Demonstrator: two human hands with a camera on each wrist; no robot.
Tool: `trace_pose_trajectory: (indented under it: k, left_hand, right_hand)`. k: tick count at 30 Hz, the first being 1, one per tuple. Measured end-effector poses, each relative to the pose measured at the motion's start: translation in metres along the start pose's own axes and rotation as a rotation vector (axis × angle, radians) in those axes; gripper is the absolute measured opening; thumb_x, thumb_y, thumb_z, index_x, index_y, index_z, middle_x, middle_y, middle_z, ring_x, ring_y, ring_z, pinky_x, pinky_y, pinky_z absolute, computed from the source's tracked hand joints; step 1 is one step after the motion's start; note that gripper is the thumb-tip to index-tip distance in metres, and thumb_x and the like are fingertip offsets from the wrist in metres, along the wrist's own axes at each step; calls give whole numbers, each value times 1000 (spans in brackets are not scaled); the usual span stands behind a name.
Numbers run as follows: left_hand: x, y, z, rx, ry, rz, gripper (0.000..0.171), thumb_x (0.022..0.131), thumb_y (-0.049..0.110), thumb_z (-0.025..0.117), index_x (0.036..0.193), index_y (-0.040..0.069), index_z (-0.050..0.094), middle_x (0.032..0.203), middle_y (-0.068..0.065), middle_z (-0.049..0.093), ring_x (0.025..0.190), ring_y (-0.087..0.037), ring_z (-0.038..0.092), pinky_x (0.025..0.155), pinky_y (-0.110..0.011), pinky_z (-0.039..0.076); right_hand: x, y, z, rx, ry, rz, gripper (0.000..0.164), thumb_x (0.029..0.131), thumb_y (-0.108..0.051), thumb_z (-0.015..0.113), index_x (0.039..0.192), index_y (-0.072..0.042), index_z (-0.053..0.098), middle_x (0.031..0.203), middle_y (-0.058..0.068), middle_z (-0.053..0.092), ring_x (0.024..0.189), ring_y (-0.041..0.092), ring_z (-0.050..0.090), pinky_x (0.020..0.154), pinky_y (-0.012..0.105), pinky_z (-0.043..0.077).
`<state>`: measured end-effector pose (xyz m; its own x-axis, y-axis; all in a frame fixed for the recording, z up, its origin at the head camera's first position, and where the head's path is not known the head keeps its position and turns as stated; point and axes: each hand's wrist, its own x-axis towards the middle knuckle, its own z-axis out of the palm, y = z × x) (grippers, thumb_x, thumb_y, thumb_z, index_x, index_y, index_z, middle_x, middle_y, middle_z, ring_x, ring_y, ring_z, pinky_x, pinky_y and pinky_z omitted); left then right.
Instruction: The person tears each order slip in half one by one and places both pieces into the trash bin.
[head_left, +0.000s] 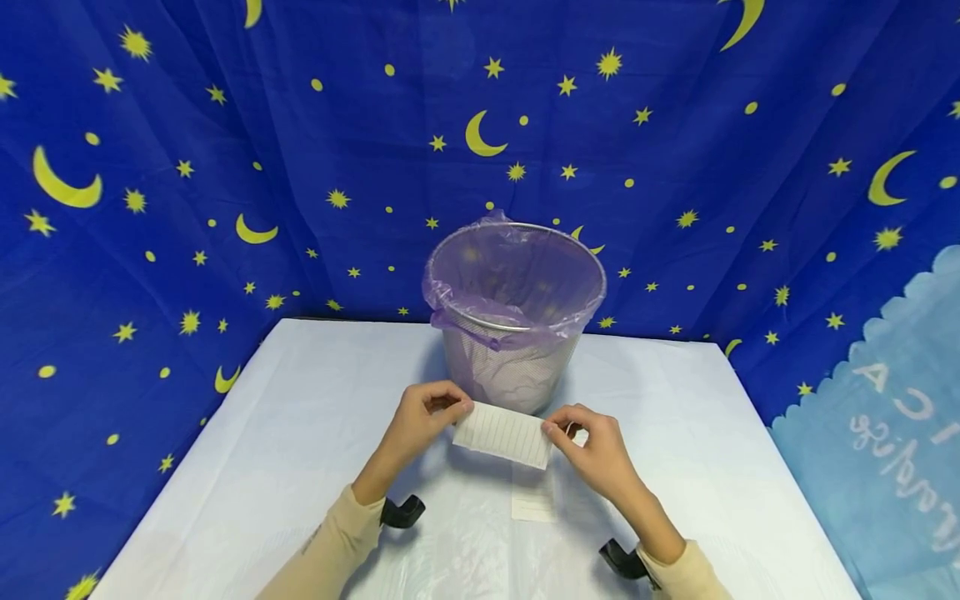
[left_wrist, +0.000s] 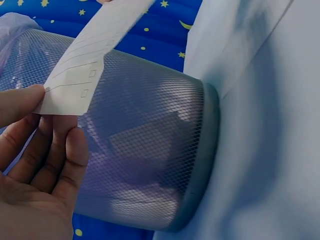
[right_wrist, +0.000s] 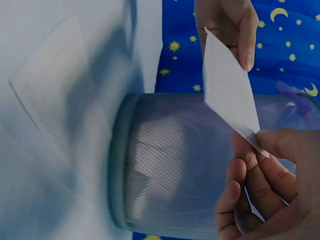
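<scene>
Blue cloth with yellow moons and stars (head_left: 337,125) backs a white-covered table (head_left: 315,400) in the head view, the tabletop's side edges well apart from the left hand (head_left: 423,419) and right hand (head_left: 598,452), which hold a lined white paper strip (head_left: 501,435) before a silver mesh bin (head_left: 513,371) lined with purple plastic. In the left wrist view, thumb and fingers pinch one end; an uneven tug might tear the bent strip. In the right wrist view, fingertips clamp the opposite end, and drifting forward could bump the bin.
</scene>
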<state>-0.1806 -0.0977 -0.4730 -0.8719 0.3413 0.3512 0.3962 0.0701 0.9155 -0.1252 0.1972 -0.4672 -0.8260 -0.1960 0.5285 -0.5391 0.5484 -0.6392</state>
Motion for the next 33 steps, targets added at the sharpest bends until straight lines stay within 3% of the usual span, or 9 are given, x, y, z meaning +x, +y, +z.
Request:
trace_pose_trajectory:
  k: [9,14,19,28,33]
  left_hand:
    - [12,18,-2,33,4,20,7,99,12,75,94,8,79,91,-10,76,79,-19,68,72,-25,56]
    - [14,24,-2,30,3,47,6,99,10,75,94,8,78,91,-10,76,78,-18,68,70,-25,55]
    - [17,31,-2,34,10,66,6,99,11,75,95,8,78,92,-9,76,80,-19,68,73,-26,55]
    - [26,44,-6,48,14,102,6,99,10,74,96,8,79,93,-9,75,82,-18,68,75,-26,56]
    - [27,51,-9,54,29,126,5,99,8,74,97,6,79,93,-10,75,82,-17,68,75,-26,56]
  right_hand:
    - [14,-14,-18,-28,-6,1,11,95,-11,79,90,-21,78,79,-14,71,71,3,60,66,25,52]
    - [17,-18,-24,-28,-6,5,5,97,-17,78,92,-18,79,79,-13,70,72,4,59,67,22,49]
    - [21,-22,-30,-23,-11,3,9,98,-23,77,93,-15,80,80,-13,70,73,5,59,67,23,49]
    - [35,-33,-38,-25,-18,-8,4,97,-18,78,93,-19,79,80,-13,70,74,7,60,69,24,49]
    - [41,-41,-45,-24,-17,-15,10,96,-13,78,93,-23,79,81,-13,70,74,8,59,69,24,49]
